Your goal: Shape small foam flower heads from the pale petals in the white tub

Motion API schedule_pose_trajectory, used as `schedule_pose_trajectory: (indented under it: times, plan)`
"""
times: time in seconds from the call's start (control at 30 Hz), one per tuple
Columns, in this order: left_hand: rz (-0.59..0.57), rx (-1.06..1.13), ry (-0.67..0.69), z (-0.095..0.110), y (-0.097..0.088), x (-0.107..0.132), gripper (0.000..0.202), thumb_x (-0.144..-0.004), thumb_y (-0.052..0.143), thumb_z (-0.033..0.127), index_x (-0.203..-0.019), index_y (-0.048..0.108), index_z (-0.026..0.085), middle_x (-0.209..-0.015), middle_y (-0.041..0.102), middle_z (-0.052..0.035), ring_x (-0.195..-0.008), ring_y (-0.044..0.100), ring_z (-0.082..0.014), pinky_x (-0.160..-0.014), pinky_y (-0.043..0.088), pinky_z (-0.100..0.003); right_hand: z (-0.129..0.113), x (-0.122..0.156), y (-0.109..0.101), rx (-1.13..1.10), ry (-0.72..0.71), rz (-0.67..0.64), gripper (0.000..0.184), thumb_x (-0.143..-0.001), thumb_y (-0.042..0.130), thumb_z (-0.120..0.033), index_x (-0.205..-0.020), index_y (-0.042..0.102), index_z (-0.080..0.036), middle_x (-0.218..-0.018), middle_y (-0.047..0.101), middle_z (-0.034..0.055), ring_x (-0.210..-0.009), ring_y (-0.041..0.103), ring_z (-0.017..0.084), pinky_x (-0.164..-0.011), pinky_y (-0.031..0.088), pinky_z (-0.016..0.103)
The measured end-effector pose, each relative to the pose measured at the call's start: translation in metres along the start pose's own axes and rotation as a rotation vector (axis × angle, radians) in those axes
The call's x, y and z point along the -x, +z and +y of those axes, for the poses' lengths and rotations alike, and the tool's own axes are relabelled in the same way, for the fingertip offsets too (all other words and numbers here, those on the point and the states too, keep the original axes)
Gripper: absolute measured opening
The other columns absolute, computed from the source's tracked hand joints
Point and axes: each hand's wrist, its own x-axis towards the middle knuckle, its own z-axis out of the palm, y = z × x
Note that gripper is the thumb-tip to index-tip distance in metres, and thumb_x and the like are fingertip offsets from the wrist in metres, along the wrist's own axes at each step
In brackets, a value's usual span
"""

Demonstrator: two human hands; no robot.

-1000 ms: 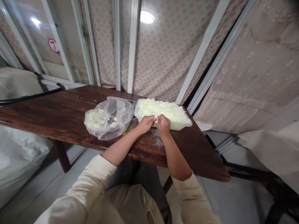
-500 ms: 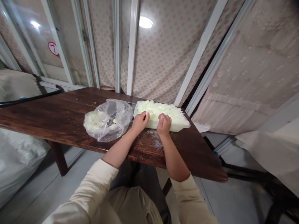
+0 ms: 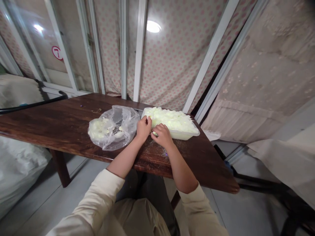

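My right hand [image 3: 161, 135] has just slid left along the front of the white plastic tray [image 3: 183, 134], and it now sits right beside my left hand [image 3: 143, 128], where a moment ago the two stood apart. Its fingers are curled inward, and between my fingertips [image 3: 157, 131] I pinch a small pale fragment [image 3: 154, 133], just off the tray's near wall. My left hand stands over the tray's near left corner, its fingers bunched together at the rim. I cannot tell whether they hold anything.

The heap of pale yellow-green shreds [image 3: 171, 118] sits in the tray, mounded above the rim. It looks like chopped onion, though I cannot be sure from this view. The tray rests on the dark wooden table [image 3: 44, 114], near its far edge. Just to its left lies a crumpled clear plastic bag [image 3: 125, 123] with pale clumps [image 3: 99, 130] inside. Fine white crumbs [image 3: 158, 151] are scattered on the wood just below my wrists. Behind the bag, a thin metal edge [image 3: 138, 110] shows, perhaps a knife blade, but most of it is hidden. My cream sleeves [image 3: 91, 200] end well short of my wrists, leaving my forearms bare above the table.
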Motion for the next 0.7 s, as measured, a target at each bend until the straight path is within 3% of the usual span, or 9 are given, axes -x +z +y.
schedule_pose_trajectory:
  times: [0.23,0.4,0.57,0.7]
  plan:
    - [-0.046,-0.023,0.018,0.000,0.001,-0.001,0.032,-0.084,0.037,0.035,-0.063,0.050,0.015,-0.053,0.042,0.0023,-0.051,0.036,-0.0090,-0.053,0.026,-0.023,0.001,-0.001,0.001,0.054,0.047,-0.037,0.008,-0.077,0.056,-0.026,-0.079,0.062,-0.021,-0.088,0.055,0.0059,-0.086,0.042,0.020,-0.073,0.032,0.033]
    - [-0.102,-0.018,0.034,-0.001,-0.001,-0.002,0.031,-0.084,0.039,0.036,-0.068,0.054,0.014,-0.055,0.049,0.0009,-0.052,0.041,-0.0090,-0.053,0.029,-0.022,0.000,0.000,0.000,-0.006,0.113,-0.001,0.013,-0.075,0.058,-0.031,-0.084,0.060,-0.021,-0.090,0.054,0.0057,-0.088,0.043,0.021,-0.074,0.033,0.033]
    - [-0.188,0.039,0.123,-0.001,-0.002,-0.003,0.031,-0.085,0.040,0.034,-0.070,0.057,0.014,-0.063,0.059,-0.0015,-0.056,0.051,-0.0097,-0.057,0.035,-0.021,0.002,-0.001,0.002,-0.090,0.249,0.192,0.017,-0.084,0.045,-0.030,-0.090,0.055,-0.017,-0.081,0.056,0.0050,-0.082,0.047,0.018,-0.074,0.035,0.032]
    - [-0.282,0.018,0.244,-0.001,-0.001,-0.002,0.028,-0.085,0.041,0.032,-0.075,0.062,0.015,-0.070,0.065,-0.0034,-0.064,0.056,-0.0119,-0.062,0.038,-0.022,0.010,0.000,0.003,-0.138,0.345,0.351,0.033,-0.084,0.045,-0.029,-0.113,0.048,-0.014,-0.084,0.060,0.0052,-0.082,0.049,0.018,-0.077,0.037,0.032]
